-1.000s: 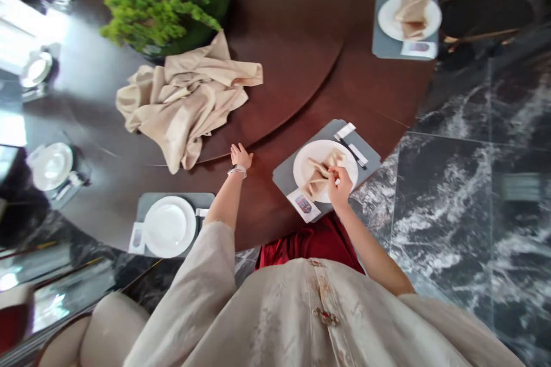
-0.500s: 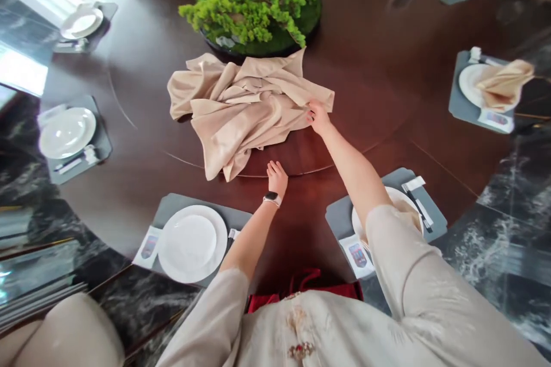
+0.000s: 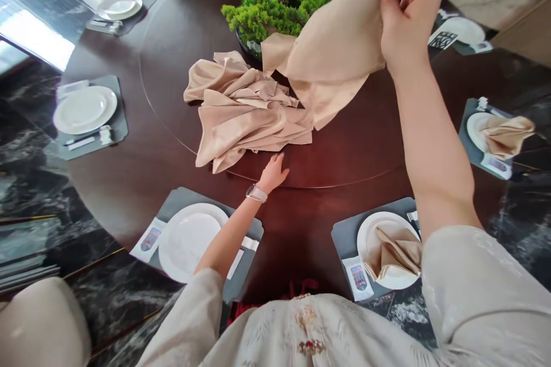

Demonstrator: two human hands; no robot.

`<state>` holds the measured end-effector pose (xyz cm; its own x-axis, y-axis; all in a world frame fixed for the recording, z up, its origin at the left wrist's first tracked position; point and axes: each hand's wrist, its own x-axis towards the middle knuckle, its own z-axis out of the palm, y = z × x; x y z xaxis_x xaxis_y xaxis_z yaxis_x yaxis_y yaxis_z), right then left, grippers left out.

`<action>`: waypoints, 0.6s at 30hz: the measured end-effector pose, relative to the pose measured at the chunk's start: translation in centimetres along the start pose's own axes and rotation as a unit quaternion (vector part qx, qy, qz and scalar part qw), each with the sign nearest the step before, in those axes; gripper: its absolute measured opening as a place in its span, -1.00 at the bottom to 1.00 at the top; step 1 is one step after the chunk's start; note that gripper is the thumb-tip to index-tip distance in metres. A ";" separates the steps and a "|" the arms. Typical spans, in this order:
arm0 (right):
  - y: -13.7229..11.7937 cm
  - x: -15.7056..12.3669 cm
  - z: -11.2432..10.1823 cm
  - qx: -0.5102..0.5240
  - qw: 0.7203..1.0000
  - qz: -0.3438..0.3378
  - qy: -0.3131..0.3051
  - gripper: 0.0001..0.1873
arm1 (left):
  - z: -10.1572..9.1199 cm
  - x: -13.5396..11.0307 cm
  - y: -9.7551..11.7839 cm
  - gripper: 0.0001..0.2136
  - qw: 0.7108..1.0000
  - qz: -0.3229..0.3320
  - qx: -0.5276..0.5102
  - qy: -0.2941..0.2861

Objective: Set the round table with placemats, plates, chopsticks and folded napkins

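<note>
My right hand (image 3: pixel 407 16) is raised at the upper right, closed on the edge of a beige cloth napkin (image 3: pixel 336 45). The napkin hangs down slantwise, its lower end beside a loose pile of beige napkins (image 3: pixel 252 108) on the round dark wooden table (image 3: pixel 301 212). My left hand (image 3: pixel 273 174), with a watch on the wrist, hovers or rests just in front of the pile. Its fingers are stretched out and hold nothing. Part of the green potted plant (image 3: pixel 275 5) is hidden behind the raised napkin.
Near me on the left, white stacked plates (image 3: pixel 189 238) lie on a grey placemat (image 3: pixel 245 275). At the right, a folded napkin (image 3: pixel 398 255) stands on a plate; another folded napkin (image 3: pixel 505 136) is farther right. A chair (image 3: pixel 43 321) is at the lower left.
My right hand has lifted one napkin from the pile, up and to the right. My left hand stays near the pile's front edge. The view has shifted slightly.
</note>
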<state>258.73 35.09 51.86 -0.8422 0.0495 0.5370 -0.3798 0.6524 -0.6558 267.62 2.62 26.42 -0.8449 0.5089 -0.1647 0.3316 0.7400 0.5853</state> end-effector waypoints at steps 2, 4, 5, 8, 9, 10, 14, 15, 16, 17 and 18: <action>-4.3 -2.5 0.7 -0.053 0.994 -0.074 0.056 -0.59 | -4.5 1.5 5.2 -0.38 0.976 0.125 -0.094 0.149; -7.3 -5.0 2.5 -0.068 0.991 -0.099 0.054 -0.60 | -8.8 2.7 10.5 -0.22 0.922 0.214 -0.152 0.286; -8.2 -6.0 3.3 -0.065 0.992 -0.096 0.043 -0.60 | -10.6 3.2 12.7 -0.15 0.900 0.238 -0.153 0.333; -8.8 -8.4 5.0 -0.065 0.997 -0.047 0.012 -0.67 | -14.2 4.4 16.5 -0.46 0.903 0.214 -0.114 0.353; -8.5 -9.1 5.4 -0.070 0.997 -0.026 0.009 -0.70 | -14.8 4.7 16.9 -0.64 0.918 0.195 -0.097 0.332; -8.1 -9.8 5.9 -0.074 0.997 -0.006 0.012 -0.73 | -15.3 5.0 16.9 -0.80 0.932 0.178 -0.082 0.305; -4.9 -12.7 9.2 -0.080 0.994 0.072 0.027 -0.75 | -17.3 4.3 17.6 -0.78 0.954 0.208 -0.037 0.211; -3.8 -13.4 10.1 -0.090 0.991 0.095 0.024 -0.75 | -18.2 3.8 18.1 -0.74 0.949 0.242 -0.026 0.200; -2.6 -14.0 10.9 -0.100 0.988 0.120 0.013 -0.75 | -19.5 3.2 18.8 -0.72 0.940 0.278 -0.013 0.196; -1.4 -14.5 11.4 -0.108 0.983 0.146 -0.004 -0.73 | -20.9 2.8 19.4 -0.70 0.930 0.310 0.002 0.200; -0.1 -14.8 11.4 -0.112 0.979 0.170 -0.024 -0.72 | -22.6 2.6 19.8 -0.68 0.920 0.330 0.018 0.210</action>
<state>266.90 25.67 37.90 -0.9245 0.2596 0.2793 0.0137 0.7545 -0.6562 262.53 8.62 55.48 -0.5400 0.6440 0.5419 0.8378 0.3491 0.4199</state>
